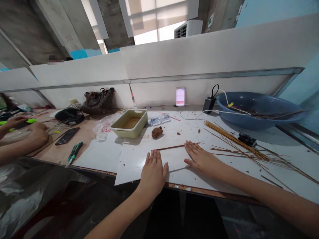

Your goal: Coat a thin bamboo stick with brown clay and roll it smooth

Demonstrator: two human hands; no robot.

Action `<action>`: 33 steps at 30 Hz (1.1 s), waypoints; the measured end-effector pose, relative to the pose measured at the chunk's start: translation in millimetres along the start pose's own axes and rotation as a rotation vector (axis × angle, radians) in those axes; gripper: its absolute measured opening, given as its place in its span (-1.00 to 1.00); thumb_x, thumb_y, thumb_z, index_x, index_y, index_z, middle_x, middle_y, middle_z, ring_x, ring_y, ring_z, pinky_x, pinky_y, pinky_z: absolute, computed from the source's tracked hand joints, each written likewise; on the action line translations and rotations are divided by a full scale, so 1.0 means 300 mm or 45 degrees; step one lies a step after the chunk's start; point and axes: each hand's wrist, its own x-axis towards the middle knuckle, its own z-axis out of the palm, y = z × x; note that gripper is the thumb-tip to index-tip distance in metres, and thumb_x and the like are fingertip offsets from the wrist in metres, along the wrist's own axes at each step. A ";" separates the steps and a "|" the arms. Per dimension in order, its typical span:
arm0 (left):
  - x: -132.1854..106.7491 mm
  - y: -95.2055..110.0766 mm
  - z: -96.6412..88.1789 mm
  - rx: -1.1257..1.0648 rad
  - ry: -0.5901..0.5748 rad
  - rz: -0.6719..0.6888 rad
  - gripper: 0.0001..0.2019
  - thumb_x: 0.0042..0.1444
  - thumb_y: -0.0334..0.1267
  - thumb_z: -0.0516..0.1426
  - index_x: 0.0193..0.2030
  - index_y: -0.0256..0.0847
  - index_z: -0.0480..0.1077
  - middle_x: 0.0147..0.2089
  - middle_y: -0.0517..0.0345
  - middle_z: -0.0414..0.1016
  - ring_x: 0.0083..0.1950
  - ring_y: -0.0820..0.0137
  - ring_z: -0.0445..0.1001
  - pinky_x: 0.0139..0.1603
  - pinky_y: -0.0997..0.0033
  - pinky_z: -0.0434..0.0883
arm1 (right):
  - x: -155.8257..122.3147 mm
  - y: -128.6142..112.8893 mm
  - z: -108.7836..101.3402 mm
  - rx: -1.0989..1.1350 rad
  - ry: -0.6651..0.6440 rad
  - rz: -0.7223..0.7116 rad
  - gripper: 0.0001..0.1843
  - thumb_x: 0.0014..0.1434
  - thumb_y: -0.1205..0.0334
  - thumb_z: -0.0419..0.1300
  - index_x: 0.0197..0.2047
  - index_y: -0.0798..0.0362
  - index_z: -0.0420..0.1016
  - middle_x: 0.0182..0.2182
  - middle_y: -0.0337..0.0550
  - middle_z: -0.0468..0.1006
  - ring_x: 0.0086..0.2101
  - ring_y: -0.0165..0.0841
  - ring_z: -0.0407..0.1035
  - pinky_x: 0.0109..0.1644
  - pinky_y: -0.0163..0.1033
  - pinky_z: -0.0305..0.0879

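My left hand (154, 167) lies flat, fingers stretched out, on a white board (139, 159) on the bench. My right hand (201, 157) lies flat beside it, fingers pointing left and forward. A thin brown-coated stick (174, 147) lies on the board just at the fingertips of both hands. Beyond it sits a lump of brown paste (157, 132). Neither hand grips anything.
A cream tray (129, 123) stands to the left of the lump. A pile of bare thin sticks (239, 144) spreads out on the right, before a blue basin (259, 111). Another person's hands (30, 132) work at the far left, near a phone (67, 136) and green pens (74, 152).
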 end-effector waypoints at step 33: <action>0.135 0.056 0.009 0.062 -0.152 0.042 -0.33 0.57 -0.10 -0.11 0.58 -0.61 0.24 0.62 -0.43 0.22 0.67 -0.01 0.21 0.70 -0.04 0.08 | 0.118 -0.133 0.008 -0.055 -0.010 -0.101 -0.07 0.62 -0.26 -0.11 0.65 0.40 0.11 0.58 0.42 0.10 0.58 0.07 0.03 0.65 0.24 0.03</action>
